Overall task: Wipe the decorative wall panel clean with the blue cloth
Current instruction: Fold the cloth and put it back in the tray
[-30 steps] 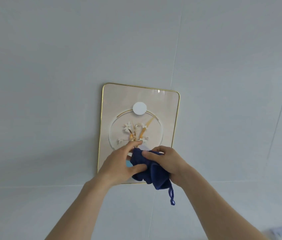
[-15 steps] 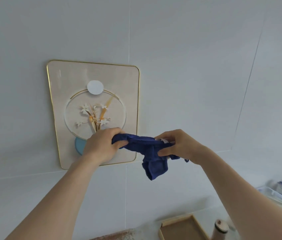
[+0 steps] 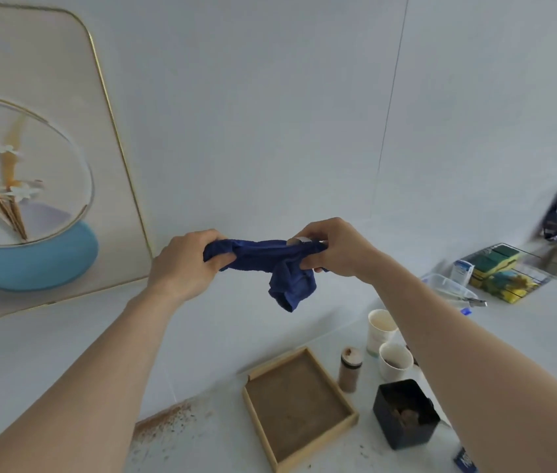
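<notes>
The decorative wall panel (image 3: 41, 158) has slid to the left edge of the frame, and the desk (image 3: 202, 435) now shows at lower right. Both hands have drawn clear of the panel: left hand (image 3: 184, 264) and right hand (image 3: 336, 249) each have fingers closed on the blue cloth (image 3: 270, 264), stretched between them at centre; wiping looks paused or finished

I am in a home kitchen: white tiled wall (image 3: 270, 114), a white surface (image 3: 208, 435) with paper cups (image 3: 381, 329), a spice jar (image 3: 349, 369), a wooden tray (image 3: 299, 406), and a wire rack (image 3: 536, 268) holding sponges (image 3: 495, 264).
</notes>
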`<state>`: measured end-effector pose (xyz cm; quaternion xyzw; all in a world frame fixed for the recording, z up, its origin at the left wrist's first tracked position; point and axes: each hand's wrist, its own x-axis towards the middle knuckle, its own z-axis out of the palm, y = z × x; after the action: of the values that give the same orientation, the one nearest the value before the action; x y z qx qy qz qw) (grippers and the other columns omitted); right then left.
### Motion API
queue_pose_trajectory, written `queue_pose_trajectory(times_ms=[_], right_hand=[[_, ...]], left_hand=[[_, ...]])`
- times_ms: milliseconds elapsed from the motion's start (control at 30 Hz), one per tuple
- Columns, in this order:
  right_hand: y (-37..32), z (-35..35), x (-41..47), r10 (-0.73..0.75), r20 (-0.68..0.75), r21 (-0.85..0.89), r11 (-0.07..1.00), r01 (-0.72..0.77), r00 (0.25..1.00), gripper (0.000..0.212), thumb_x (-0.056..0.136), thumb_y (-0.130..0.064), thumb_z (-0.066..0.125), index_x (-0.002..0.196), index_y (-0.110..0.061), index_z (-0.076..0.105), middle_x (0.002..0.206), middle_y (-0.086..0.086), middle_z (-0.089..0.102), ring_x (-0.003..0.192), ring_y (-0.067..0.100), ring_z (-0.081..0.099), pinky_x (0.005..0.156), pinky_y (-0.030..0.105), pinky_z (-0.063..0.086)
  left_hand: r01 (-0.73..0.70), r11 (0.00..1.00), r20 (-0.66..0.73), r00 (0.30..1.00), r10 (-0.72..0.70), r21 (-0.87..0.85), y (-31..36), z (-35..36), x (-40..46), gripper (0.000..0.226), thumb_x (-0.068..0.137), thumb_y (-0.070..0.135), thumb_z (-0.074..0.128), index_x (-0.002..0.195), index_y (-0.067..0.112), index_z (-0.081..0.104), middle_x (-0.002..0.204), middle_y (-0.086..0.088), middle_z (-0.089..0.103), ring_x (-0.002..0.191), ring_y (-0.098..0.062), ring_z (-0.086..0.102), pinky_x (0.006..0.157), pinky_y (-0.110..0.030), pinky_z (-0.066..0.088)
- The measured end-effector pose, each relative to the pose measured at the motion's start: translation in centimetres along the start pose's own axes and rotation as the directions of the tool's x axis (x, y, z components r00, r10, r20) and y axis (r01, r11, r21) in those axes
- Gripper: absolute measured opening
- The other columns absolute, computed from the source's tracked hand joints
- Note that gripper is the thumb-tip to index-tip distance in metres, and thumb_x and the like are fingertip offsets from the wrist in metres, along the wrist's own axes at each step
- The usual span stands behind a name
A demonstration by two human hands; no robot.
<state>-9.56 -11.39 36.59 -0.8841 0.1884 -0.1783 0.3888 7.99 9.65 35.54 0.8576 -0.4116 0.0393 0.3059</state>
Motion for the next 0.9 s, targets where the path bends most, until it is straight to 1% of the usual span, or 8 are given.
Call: queue_pose_trajectory(times_ms=[67, 167, 267, 367, 433, 533, 700, 900], right_hand=[[2.8, -1.1, -0.4, 0.038, -0.008, -0.015, 0.999, -0.038, 0.999, 0.04, 0.075, 0.009, 0.075, 0.089, -0.029, 0.076, 0.074, -0.007, 0.07, 0.057, 0.012, 0.061, 0.049, 0.014, 0.046], [6.9, -2.6, -1.3, 0.102, -0.025, -0.029, 0.994, -0.102, 0.995, 0.034, 0.074, 0.007, 0.078, 0.098, -0.017, 0.077, 0.085, 0.001, 0.074, 0.06, 0.013, 0.061, 0.052, 0.016, 0.048], [11.0, -3.9, -2.7, 0.162, -0.046, -0.047, 0.985, -0.164, 0.986, 0.036, 0.074, 0.006, 0.079, 0.103, -0.014, 0.077, 0.086, 0.001, 0.074, 0.059, 0.012, 0.063, 0.057, 0.02, 0.052], [14.9, -4.5, -4.1, 0.231, -0.07, -0.034, 0.972, -0.234, 0.97, 0.037, 0.073, 0.004, 0.08, 0.103, -0.017, 0.078, 0.094, 0.004, 0.078, 0.077, 0.025, 0.073, 0.07, 0.034, 0.063], [17.1, -4.2, -4.7, 0.256, -0.078, -0.041, 0.965, -0.26, 0.964, 0.036, 0.072, 0.0, 0.081, 0.1, -0.021, 0.078, 0.097, 0.003, 0.079, 0.088, 0.028, 0.073, 0.073, 0.033, 0.061], [19.9, -2.6, -5.2, 0.281, -0.061, -0.048, 0.957, -0.285, 0.958, 0.037, 0.073, 0.0, 0.08, 0.1, -0.024, 0.077, 0.1, 0.003, 0.079, 0.093, 0.023, 0.071, 0.071, 0.023, 0.052], [24.0, 2.4, -5.2, 0.306, -0.016, -0.003, 0.952, -0.306, 0.952, 0.039, 0.068, 0.004, 0.079, 0.092, -0.025, 0.075, 0.088, -0.001, 0.076, 0.084, 0.02, 0.07, 0.075, 0.036, 0.058], [27.2, 8.8, -4.8, 0.358, 0.074, -0.019, 0.934, -0.357, 0.931, 0.037, 0.07, 0.003, 0.071, 0.096, -0.023, 0.075, 0.094, 0.0, 0.078, 0.089, 0.022, 0.071, 0.08, 0.044, 0.063]], left_hand=[[0.001, 1.0, 0.043, 0.999, -0.001, -0.018, 1.2, 2.8, 0.6, 0.009, 0.093, 0.042, 0.065, 0.089, 0.033, 0.065, 0.08, 0.007, 0.07, 0.081, -0.024, 0.065, 0.073, -0.04, 0.051], [-0.003, 0.999, 0.106, 0.994, 0.008, -0.046, 3.2, 7.1, 1.2, 0.01, 0.093, 0.04, 0.066, 0.083, 0.038, 0.063, 0.079, 0.009, 0.07, 0.079, -0.022, 0.065, 0.067, -0.036, 0.048], [-0.004, 0.998, 0.181, 0.983, 0.015, -0.063, 5.0, 11.3, 1.5, 0.002, 0.093, 0.039, 0.065, 0.092, 0.038, 0.066, 0.083, 0.012, 0.071, 0.084, -0.02, 0.067, 0.074, -0.038, 0.051], [-0.005, 0.998, 0.238, 0.971, 0.022, -0.07, 6.5, 15.0, 1.5, 0.003, 0.095, 0.038, 0.065, 0.095, 0.036, 0.067, 0.083, 0.011, 0.071, 0.084, -0.02, 0.066, 0.073, -0.038, 0.051], [0.002, 0.998, 0.268, 0.963, 0.016, -0.067, 7.0, 17.1, 1.5, 0.004, 0.095, 0.039, 0.064, 0.093, 0.036, 0.067, 0.083, 0.011, 0.071, 0.082, -0.02, 0.066, 0.07, -0.036, 0.049], [0.034, 0.998, 0.305, 0.952, -0.015, -0.057, 6.8, 19.7, 1.0, 0.005, 0.095, 0.039, 0.064, 0.091, 0.036, 0.066, 0.083, 0.012, 0.071, 0.081, -0.017, 0.065, 0.067, -0.034, 0.047], [0.121, 0.993, 0.346, 0.931, -0.115, 0.004, 4.1, 23.3, -0.5, 0.004, 0.095, 0.039, 0.065, 0.092, 0.036, 0.065, 0.085, 0.013, 0.069, 0.081, -0.016, 0.064, 0.067, -0.033, 0.046], [0.227, 0.97, 0.39, 0.888, -0.243, 0.088, -0.7, 27.6, -2.9, 0.007, 0.098, 0.04, 0.062, 0.092, 0.037, 0.061, 0.087, 0.011, 0.07, 0.082, -0.021, 0.065, 0.07, -0.036, 0.053]])
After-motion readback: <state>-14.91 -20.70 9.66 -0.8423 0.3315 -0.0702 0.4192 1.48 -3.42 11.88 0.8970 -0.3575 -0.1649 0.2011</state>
